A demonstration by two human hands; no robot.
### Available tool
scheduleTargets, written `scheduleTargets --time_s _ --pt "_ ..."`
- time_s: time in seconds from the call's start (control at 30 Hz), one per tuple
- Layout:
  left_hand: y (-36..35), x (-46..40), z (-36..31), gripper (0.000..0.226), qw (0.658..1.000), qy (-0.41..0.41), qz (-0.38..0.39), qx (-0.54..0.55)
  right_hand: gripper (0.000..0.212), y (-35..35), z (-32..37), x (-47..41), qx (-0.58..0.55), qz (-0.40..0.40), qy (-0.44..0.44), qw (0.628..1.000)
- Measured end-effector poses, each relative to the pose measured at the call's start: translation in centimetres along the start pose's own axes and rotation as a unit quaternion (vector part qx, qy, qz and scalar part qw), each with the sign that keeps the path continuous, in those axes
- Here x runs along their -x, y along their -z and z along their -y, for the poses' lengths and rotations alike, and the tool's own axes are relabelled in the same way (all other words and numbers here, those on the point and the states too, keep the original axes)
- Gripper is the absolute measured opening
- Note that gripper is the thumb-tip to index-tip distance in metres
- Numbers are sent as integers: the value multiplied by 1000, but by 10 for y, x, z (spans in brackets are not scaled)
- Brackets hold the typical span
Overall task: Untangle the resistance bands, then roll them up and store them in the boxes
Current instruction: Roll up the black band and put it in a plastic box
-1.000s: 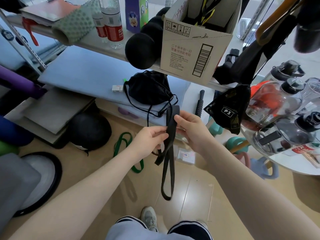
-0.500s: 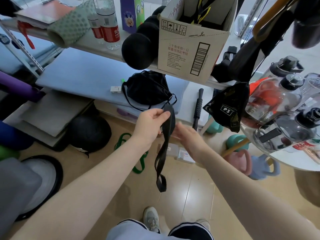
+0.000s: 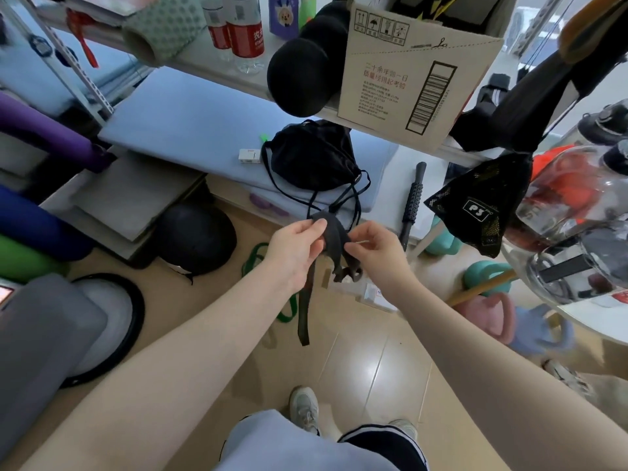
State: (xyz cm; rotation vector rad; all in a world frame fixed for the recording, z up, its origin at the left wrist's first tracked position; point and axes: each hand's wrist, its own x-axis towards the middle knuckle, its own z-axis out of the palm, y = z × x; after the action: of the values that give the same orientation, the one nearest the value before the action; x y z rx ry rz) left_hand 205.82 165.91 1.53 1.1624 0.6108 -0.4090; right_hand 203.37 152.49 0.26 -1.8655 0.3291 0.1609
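**Counts on the shelves and floor**

Two hands: left hand point(image 3: 295, 248) and right hand point(image 3: 372, 250). Two resistance bands show: a black band point(image 3: 331, 237) and a green band point(image 3: 253, 258). One cardboard box point(image 3: 413, 74). Two red-labelled water bottles point(image 3: 245, 32). Two black foam balls point(image 3: 297, 76). One black drawstring bag point(image 3: 314, 156), one mesh bag point(image 3: 482, 212), one massage stick point(image 3: 413, 198). Two teal kettlebells point(image 3: 484, 275), one pink kettlebell point(image 3: 489, 317), one blue kettlebell point(image 3: 540, 333). Two shoes point(image 3: 305, 407).
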Motion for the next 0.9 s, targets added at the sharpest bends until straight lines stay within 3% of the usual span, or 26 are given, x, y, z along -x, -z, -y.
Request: scheduleTargets --time_s 0.17,0.33,0.5,0.6,0.67,0.77,0.9 --pt "23 -4 0 23 999 48 -17 -4 24 -22 -5 -8 -46 45 -33 997" --pt "34 -2 2 9 991 59 -105 52 24 -42 -5 -14 -57 88 -30 994" --pt "42 -2 4 22 989 55 -124 63 22 -54 -9 -25 5 104 -17 994" --pt "44 -3 3 25 989 48 -108 85 18 -54 -7 -29 -4 172 -19 985" --pt "43 -6 5 21 990 28 -132 42 13 -50 -9 -31 -24 224 -29 974" --pt "36 -11 5 10 975 -20 -193 -109 14 -43 -11 -33 -131 263 -92 951" --pt "20 -19 6 15 964 -35 -231 -125 18 -37 -10 -39 -74 244 -84 963"
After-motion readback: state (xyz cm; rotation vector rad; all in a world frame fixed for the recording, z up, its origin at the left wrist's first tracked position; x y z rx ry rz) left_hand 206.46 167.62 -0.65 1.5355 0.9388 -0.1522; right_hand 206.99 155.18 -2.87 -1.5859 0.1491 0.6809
